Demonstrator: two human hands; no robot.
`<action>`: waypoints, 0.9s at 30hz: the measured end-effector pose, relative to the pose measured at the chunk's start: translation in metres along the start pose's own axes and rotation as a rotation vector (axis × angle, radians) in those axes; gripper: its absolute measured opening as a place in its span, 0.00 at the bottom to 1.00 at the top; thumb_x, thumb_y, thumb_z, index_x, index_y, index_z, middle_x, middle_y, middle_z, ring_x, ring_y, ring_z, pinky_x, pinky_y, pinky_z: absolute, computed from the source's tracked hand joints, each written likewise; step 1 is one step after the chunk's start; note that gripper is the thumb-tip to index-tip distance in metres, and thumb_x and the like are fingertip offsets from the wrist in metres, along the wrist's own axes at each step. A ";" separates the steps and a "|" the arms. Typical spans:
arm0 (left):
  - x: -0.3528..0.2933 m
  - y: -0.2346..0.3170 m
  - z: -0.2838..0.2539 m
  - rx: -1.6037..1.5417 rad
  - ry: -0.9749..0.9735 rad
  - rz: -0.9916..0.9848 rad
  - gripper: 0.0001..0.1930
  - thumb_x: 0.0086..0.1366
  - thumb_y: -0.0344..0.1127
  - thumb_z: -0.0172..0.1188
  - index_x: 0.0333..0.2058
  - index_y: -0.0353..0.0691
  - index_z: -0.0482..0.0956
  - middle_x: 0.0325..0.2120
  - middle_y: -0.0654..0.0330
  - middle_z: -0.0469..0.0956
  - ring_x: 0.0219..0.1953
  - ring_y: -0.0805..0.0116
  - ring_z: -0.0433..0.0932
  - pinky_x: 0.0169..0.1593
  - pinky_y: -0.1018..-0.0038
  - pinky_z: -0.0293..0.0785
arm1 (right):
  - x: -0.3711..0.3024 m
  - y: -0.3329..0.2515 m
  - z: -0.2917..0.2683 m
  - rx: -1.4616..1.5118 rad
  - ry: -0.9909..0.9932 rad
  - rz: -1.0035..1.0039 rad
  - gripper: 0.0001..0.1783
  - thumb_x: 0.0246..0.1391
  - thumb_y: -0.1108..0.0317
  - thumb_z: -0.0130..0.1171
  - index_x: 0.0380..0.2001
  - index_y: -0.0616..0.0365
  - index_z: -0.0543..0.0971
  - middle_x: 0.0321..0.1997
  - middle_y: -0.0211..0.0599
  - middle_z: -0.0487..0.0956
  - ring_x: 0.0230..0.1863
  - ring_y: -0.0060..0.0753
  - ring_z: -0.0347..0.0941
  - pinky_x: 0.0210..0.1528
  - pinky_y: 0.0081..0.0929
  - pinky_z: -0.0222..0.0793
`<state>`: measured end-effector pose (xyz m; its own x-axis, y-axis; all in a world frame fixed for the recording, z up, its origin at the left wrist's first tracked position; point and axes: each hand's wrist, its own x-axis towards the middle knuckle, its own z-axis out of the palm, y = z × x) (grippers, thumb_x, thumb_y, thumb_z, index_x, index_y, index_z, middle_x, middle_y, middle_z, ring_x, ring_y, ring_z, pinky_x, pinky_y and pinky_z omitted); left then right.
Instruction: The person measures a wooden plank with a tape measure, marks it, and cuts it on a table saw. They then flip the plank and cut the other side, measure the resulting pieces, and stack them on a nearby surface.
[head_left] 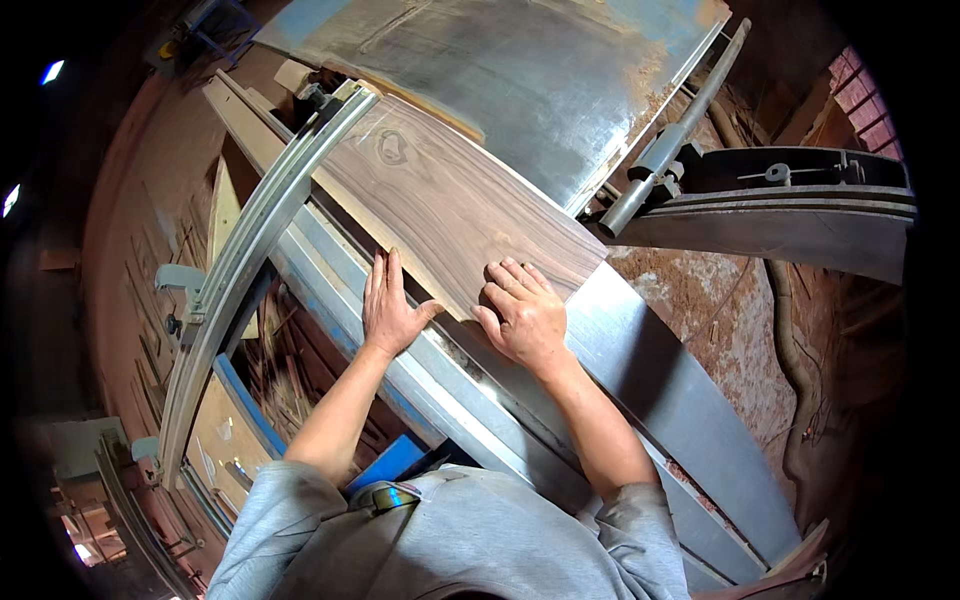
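Note:
A brown wood-grained board (450,190) lies on the metal bed of a large machine that looks like a panel saw, slanting from far left to near right. My left hand (392,310) rests at the board's near long edge, fingers stretched forward and thumb pointing toward the right hand. Palm down, my right hand (525,312) lies on top of the board near its close end, with the fingers spread and slightly bent. Neither hand is wrapped round anything. At the far left end, the board meets a long metal fence (270,190).
A grey metal table (520,70) with sawdust adjoins the board's far side. Right of it are a metal pipe (690,110) and a dark beam (770,235). Metal rails (440,390) run close to my body. Wood offcuts (285,360) lie below on the left.

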<state>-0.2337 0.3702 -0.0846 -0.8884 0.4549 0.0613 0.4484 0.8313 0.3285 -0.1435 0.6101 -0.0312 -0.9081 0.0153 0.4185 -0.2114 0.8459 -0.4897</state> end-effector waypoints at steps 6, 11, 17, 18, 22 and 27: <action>0.000 0.001 0.000 -0.040 0.020 -0.005 0.64 0.53 0.80 0.52 0.70 0.28 0.46 0.69 0.35 0.53 0.73 0.38 0.48 0.73 0.51 0.46 | -0.001 0.001 0.002 0.002 -0.024 0.004 0.14 0.51 0.58 0.66 0.34 0.56 0.84 0.54 0.37 0.81 0.61 0.41 0.74 0.66 0.41 0.67; 0.002 -0.001 0.002 -0.008 0.017 -0.013 0.64 0.54 0.79 0.54 0.70 0.27 0.47 0.69 0.36 0.53 0.73 0.38 0.48 0.73 0.52 0.46 | 0.001 0.004 0.007 -0.025 -0.022 0.007 0.13 0.51 0.58 0.66 0.34 0.55 0.84 0.54 0.36 0.82 0.61 0.40 0.75 0.66 0.41 0.67; 0.003 -0.004 0.004 -0.015 0.033 -0.009 0.63 0.54 0.77 0.56 0.70 0.27 0.47 0.69 0.35 0.53 0.73 0.39 0.48 0.73 0.52 0.46 | 0.002 0.005 0.009 0.005 -0.021 0.001 0.12 0.51 0.59 0.66 0.34 0.54 0.84 0.54 0.35 0.82 0.61 0.41 0.75 0.65 0.41 0.67; 0.003 -0.005 0.005 -0.028 0.042 -0.001 0.63 0.54 0.76 0.57 0.70 0.28 0.48 0.69 0.36 0.53 0.73 0.39 0.48 0.73 0.52 0.47 | 0.002 0.005 0.009 0.003 -0.025 0.000 0.11 0.51 0.59 0.66 0.34 0.54 0.84 0.54 0.35 0.82 0.61 0.41 0.75 0.65 0.41 0.67; 0.004 -0.006 0.005 -0.017 0.041 -0.004 0.63 0.53 0.76 0.57 0.71 0.29 0.48 0.69 0.36 0.53 0.73 0.39 0.48 0.73 0.53 0.47 | 0.001 0.006 0.012 0.002 0.001 -0.009 0.11 0.52 0.58 0.65 0.32 0.55 0.83 0.54 0.34 0.81 0.61 0.39 0.74 0.66 0.41 0.66; 0.005 -0.005 0.005 -0.021 0.031 -0.021 0.63 0.53 0.77 0.58 0.71 0.30 0.47 0.70 0.37 0.53 0.73 0.40 0.48 0.73 0.53 0.48 | 0.002 0.007 0.015 -0.006 -0.001 0.002 0.12 0.52 0.58 0.65 0.33 0.55 0.84 0.53 0.33 0.81 0.61 0.39 0.74 0.66 0.40 0.66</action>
<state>-0.2398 0.3695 -0.0904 -0.9002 0.4276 0.0832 0.4282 0.8335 0.3493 -0.1525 0.6077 -0.0450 -0.9087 0.0166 0.4172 -0.2078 0.8488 -0.4863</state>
